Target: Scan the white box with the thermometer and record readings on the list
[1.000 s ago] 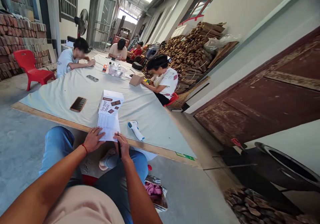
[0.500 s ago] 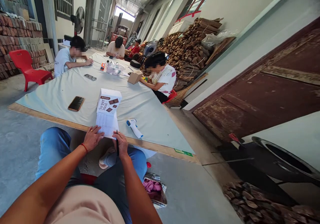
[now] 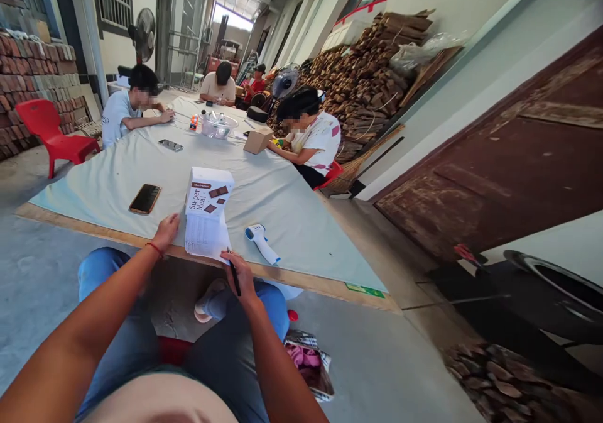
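A printed booklet (image 3: 207, 233) lies unfolded near the table's front edge, its upper panel reading "Super Meal" above a page of fine print. My right hand (image 3: 242, 275) is closed around a black pen (image 3: 234, 277), with fingertips at the booklet's lower right corner. Left of the booklet, apart from it, my left hand (image 3: 166, 231) is at the table edge, holding nothing, its fingers loosely extended and partly hidden. A white and blue handheld thermometer (image 3: 262, 244) lies to the right of the booklet. A phone (image 3: 145, 198) lies farther left.
The cloth-covered table (image 3: 301, 222) stretches away from me. On it are a clear plastic basin (image 3: 219, 126) with bottles, a cardboard box (image 3: 257, 140) and another phone (image 3: 170, 145). Several people sit around it. A bag (image 3: 308, 363) stands on the floor at my right.
My left hand has come off the booklet and moved left to the table edge. My right hand keeps the pen at the booklet's lower corner. The view has shifted slightly.
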Tool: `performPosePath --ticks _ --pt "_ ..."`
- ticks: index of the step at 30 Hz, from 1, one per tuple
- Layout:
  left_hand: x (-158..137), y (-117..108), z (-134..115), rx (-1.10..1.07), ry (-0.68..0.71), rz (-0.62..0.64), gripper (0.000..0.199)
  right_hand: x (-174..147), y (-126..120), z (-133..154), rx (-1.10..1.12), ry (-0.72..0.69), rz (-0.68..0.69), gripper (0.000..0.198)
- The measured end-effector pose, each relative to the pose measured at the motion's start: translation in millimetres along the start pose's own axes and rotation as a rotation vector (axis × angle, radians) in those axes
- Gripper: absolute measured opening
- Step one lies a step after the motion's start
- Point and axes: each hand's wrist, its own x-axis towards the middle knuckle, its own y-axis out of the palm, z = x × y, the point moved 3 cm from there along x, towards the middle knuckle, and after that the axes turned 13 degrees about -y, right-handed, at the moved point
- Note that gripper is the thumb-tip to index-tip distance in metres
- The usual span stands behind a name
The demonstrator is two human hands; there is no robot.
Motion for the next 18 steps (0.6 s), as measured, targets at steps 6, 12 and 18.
performPosePath --ticks 6,12,18 --pt "55 1 -30 -0.189 -0.244 0.03 0.036 -4 -15 -4 0.065 0.03 0.07 0.025" --pt "67 12 -38 -0.242 -0.419 0.142 0.05 -8 -22 3 0.081 0.084 0.047 0.022" --pt "63 18 -50 -0.353 -0.524 0.245 0.054 -14 -22 6 0.007 0.017 0.025 0.023"
